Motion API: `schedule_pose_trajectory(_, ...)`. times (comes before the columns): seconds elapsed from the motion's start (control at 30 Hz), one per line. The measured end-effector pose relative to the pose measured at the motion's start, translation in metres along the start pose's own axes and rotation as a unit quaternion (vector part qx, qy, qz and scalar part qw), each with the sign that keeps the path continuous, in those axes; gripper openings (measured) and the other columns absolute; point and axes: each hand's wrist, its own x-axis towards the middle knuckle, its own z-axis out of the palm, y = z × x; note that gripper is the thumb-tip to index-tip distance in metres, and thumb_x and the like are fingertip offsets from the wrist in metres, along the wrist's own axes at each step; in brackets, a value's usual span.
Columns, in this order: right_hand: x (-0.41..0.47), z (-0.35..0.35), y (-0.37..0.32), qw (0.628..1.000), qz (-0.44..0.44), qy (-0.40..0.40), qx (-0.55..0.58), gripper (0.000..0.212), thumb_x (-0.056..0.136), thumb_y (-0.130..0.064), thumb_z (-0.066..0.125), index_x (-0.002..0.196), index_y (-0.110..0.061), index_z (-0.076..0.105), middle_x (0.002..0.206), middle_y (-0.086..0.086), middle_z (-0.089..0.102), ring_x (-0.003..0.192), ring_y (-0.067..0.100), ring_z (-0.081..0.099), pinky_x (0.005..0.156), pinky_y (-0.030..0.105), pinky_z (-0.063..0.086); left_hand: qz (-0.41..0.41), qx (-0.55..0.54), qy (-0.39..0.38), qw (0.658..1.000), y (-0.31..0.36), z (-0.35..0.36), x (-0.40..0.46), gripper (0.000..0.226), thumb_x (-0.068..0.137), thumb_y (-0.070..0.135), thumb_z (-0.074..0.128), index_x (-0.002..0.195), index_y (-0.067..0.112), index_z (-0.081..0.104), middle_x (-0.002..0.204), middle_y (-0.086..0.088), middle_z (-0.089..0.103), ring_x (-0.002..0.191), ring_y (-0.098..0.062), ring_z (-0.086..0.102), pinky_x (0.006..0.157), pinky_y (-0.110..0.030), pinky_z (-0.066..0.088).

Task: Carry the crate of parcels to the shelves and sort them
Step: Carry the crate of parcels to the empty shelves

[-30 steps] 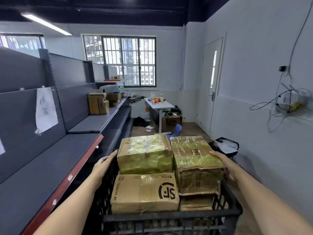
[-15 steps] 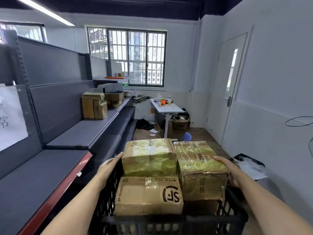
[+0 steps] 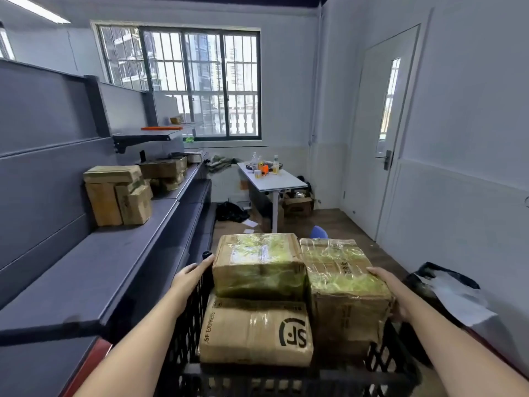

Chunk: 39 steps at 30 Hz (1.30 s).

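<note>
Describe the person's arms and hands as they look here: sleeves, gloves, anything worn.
Both forearms are bare for all of their visible length; no sleeve edge enters the frame. The left hand and the right hand wear no gloves. No watch, band or ring shows on the wrists or the visible fingers. No markings or tape show on them.

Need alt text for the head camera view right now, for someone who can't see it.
Two hands, left hand and right hand, carry a black crate of taped cardboard parcels down a room, with grey shelves holding boxes on the left and a window ahead.
</note>
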Motion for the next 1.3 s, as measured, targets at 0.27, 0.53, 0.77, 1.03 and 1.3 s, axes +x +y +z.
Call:
schedule_pose_trajectory(0.27,0.146,0.041,-0.073,1.000,0.013,0.000,-0.006,0.047,0.093,-0.048,0.044,0.102,-0.007,0.066,0.077,0.013,0.074,0.077,0.028,0.065,0.068,0.032,0.047,0.003,-0.003,0.031,0.999,0.027,0.044,0.155,0.069,0.077,0.051,0.072,0.128,0.008,0.058,0.126,-0.009,0.059,0.097,-0.020,0.052,0.086,-0.030,0.040)
schedule_pose_trajectory(0.53,0.299,0.067,-0.172,0.999,0.010,-0.030,-0.034,0.046,0.097,-0.044,0.038,0.089,-0.007,0.063,0.078,0.013,0.067,0.072,0.027,0.059,0.063,0.030,0.043,-0.012,0.012,0.081,0.997,0.075,0.101,0.309,0.062,0.079,0.047,0.071,0.123,0.004,0.061,0.124,-0.013,0.061,0.101,-0.027,0.057,0.083,-0.027,0.040)
schedule_pose_trajectory(0.77,0.405,0.086,-0.248,0.999,-0.005,-0.036,-0.027,0.043,0.092,-0.047,0.043,0.082,-0.011,0.064,0.065,0.010,0.064,0.060,0.023,0.057,0.056,0.026,0.042,-0.028,-0.014,0.087,0.996,0.119,0.127,0.407,0.084,0.061,0.060,0.078,0.128,0.012,0.060,0.125,-0.007,0.063,0.106,-0.025,0.062,0.092,-0.037,0.051)
schedule_pose_trajectory(1.03,0.537,0.112,-0.297,1.000,0.006,-0.027,-0.001,0.042,0.091,-0.046,0.046,0.079,-0.009,0.064,0.056,0.009,0.067,0.052,0.023,0.061,0.055,0.026,0.044,-0.030,-0.020,0.089,0.995,0.139,0.164,0.532,0.065,0.075,0.050,0.073,0.120,0.005,0.062,0.083,-0.001,0.061,0.070,-0.014,0.056,0.058,-0.025,0.044)
schedule_pose_trajectory(1.3,0.674,0.149,-0.343,0.998,0.030,-0.019,-0.043,0.050,0.078,-0.052,0.058,0.100,-0.008,0.067,0.081,0.013,0.071,0.077,0.029,0.063,0.075,0.036,0.046,-0.040,0.001,0.097,0.994,0.161,0.194,0.672,0.075,0.074,0.053,0.073,0.127,0.003,0.058,0.130,-0.013,0.058,0.102,-0.028,0.055,0.086,-0.033,0.041)
